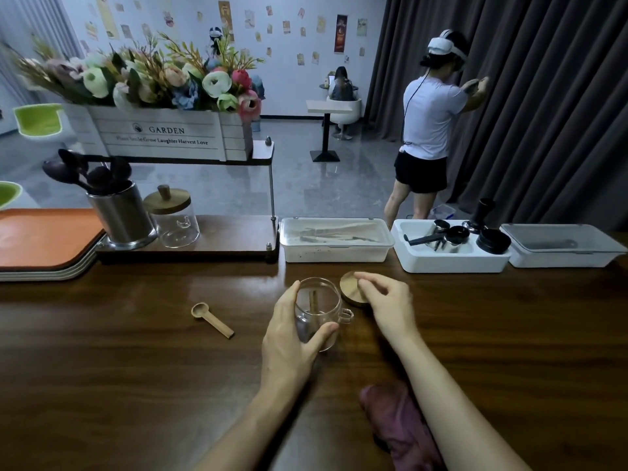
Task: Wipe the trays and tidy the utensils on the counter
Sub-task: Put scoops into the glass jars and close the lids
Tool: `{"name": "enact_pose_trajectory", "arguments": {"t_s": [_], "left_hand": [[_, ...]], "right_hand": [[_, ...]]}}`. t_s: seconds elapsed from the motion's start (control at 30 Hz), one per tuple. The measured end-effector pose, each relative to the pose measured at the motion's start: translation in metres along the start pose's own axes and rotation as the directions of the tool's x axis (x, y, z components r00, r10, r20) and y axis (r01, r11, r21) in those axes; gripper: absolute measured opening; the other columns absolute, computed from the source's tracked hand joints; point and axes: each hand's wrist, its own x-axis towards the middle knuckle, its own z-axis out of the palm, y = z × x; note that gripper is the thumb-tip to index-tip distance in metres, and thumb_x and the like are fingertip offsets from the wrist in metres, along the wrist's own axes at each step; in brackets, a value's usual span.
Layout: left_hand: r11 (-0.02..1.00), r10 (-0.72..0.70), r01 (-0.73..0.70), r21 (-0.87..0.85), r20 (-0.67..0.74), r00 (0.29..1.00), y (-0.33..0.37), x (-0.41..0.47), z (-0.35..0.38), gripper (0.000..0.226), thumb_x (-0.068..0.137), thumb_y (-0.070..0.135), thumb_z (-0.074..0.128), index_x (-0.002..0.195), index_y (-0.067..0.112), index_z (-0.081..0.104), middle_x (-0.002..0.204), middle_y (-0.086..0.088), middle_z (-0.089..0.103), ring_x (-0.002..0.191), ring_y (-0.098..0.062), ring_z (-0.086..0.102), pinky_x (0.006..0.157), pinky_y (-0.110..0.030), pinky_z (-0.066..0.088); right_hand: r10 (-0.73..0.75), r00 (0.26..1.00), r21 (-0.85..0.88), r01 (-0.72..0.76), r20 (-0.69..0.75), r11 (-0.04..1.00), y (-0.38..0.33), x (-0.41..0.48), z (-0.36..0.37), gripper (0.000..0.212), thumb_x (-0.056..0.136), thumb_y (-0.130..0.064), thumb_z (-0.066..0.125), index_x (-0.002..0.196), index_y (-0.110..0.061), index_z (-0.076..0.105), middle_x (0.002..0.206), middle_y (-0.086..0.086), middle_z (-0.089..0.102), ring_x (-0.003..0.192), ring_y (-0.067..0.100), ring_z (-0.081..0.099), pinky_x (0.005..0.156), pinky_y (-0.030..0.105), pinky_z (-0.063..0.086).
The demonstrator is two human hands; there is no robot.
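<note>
Glass jar (328, 307), wooden spoon (313, 300) inside

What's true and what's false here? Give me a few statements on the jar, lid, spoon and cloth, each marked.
The left hand holds the glass jar. True.
The wooden lid sits on that jar. False: it is off, beside the jar, at the right hand.
A wooden spoon lies loose on the counter. True.
The cloth is in the left hand. False: it lies on the counter, under the right forearm.
</note>
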Motion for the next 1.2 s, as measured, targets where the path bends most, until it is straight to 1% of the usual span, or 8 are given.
{"name": "enact_pose_trajectory", "arguments": {"t_s": [0.1, 0.23, 0.4, 0.53, 0.6, 0.73, 0.97, 1.2], "left_hand": [[1.000, 0.003, -0.003, 0.018, 0.014, 1.000, 0.000, 0.001, 0.001, 0.097, 0.070, 0.072, 0.069, 0.155, 0.039, 0.034, 0.148, 0.033, 0.038, 0.133, 0.023, 0.032, 0.100, 0.004, 0.025], [0.999, 0.004, -0.005, 0.044, 0.018, 1.000, 0.000, 0.001, 0.001, 0.091, 0.074, 0.063, 0.075, 0.150, 0.049, 0.028, 0.147, 0.036, 0.035, 0.129, 0.030, 0.028, 0.098, 0.005, 0.025], [0.998, -0.023, 0.022, 0.066, 0.017, 1.000, -0.001, 0.000, 0.002, 0.093, 0.078, 0.053, 0.081, 0.154, 0.049, 0.027, 0.151, 0.026, 0.044, 0.137, 0.008, 0.042, 0.102, -0.004, 0.032], [0.996, -0.025, 0.023, 0.086, 0.017, 1.000, -0.001, 0.000, 0.003, 0.092, 0.078, 0.055, 0.081, 0.151, 0.055, 0.024, 0.153, 0.023, 0.046, 0.136, 0.006, 0.044, 0.100, 0.000, 0.030], [0.996, -0.027, 0.026, 0.082, 0.010, 1.000, 0.000, 0.000, 0.002, 0.092, 0.076, 0.061, 0.079, 0.150, 0.060, 0.023, 0.153, 0.024, 0.047, 0.136, 0.007, 0.045, 0.102, -0.005, 0.034], [0.996, -0.025, 0.024, 0.084, 0.005, 1.000, 0.000, 0.000, 0.002, 0.090, 0.073, 0.071, 0.070, 0.147, 0.067, 0.020, 0.152, 0.025, 0.046, 0.136, 0.008, 0.044, 0.104, -0.008, 0.036], [0.998, -0.028, 0.027, 0.053, 0.003, 1.000, -0.002, -0.001, 0.003, 0.099, 0.073, 0.069, 0.073, 0.158, 0.049, 0.025, 0.150, 0.031, 0.047, 0.136, 0.012, 0.043, 0.108, -0.017, 0.041], [0.999, -0.050, 0.050, 0.013, 0.012, 0.999, -0.001, -0.001, 0.002, 0.082, 0.075, 0.057, 0.083, 0.145, 0.056, 0.041, 0.126, 0.035, 0.062, 0.121, 0.009, 0.058, 0.093, -0.013, 0.046]], "right_hand": [[0.014, 0.996, -0.094, -0.023, -0.088, 0.995, 0.010, 0.009, -0.011, 0.018, 0.092, -0.025, 0.072, 0.108, -0.022, 0.079, 0.100, -0.009, 0.076, 0.089, -0.005, 0.066, 0.088, 0.019, 0.051], [0.054, 0.998, -0.196, -0.056, -0.014, 0.979, 0.027, 0.024, -0.011, 0.031, 0.092, -0.026, 0.072, 0.122, -0.021, 0.074, 0.119, -0.002, 0.073, 0.100, 0.003, 0.056, 0.088, 0.018, 0.040], [0.113, 0.993, -0.175, -0.105, 0.041, 0.979, 0.041, 0.033, -0.006, 0.031, 0.091, -0.029, 0.071, 0.123, -0.029, 0.073, 0.121, -0.005, 0.073, 0.114, 0.011, 0.062, 0.090, 0.017, 0.039], [0.115, 0.992, -0.176, -0.105, 0.049, 0.979, 0.046, 0.040, -0.004, 0.034, 0.089, -0.030, 0.074, 0.122, -0.026, 0.073, 0.121, -0.003, 0.072, 0.119, 0.019, 0.060, 0.094, 0.023, 0.042], [0.099, 0.993, -0.192, -0.086, 0.058, 0.978, 0.047, 0.043, -0.002, 0.028, 0.088, -0.031, 0.074, 0.116, -0.026, 0.075, 0.116, -0.004, 0.073, 0.115, 0.019, 0.060, 0.093, 0.025, 0.044], [0.042, 0.995, -0.126, -0.031, 0.086, 0.992, 0.035, 0.046, -0.004, 0.019, 0.090, -0.030, 0.073, 0.108, -0.027, 0.077, 0.104, -0.008, 0.075, 0.102, 0.009, 0.064, 0.073, 0.004, 0.041], [-0.178, 0.951, 0.106, 0.156, 0.254, 0.982, -0.038, 0.031, -0.003, 0.023, 0.087, -0.022, 0.077, 0.110, -0.024, 0.078, 0.100, -0.014, 0.076, 0.099, -0.002, 0.067, 0.084, 0.011, 0.048], [-0.237, 0.911, 0.018, 0.245, 0.337, 0.969, -0.051, -0.006, 0.014, 0.020, 0.086, -0.023, 0.077, 0.102, -0.036, 0.077, 0.092, -0.025, 0.074, 0.094, -0.007, 0.067, 0.080, 0.011, 0.049]]}}
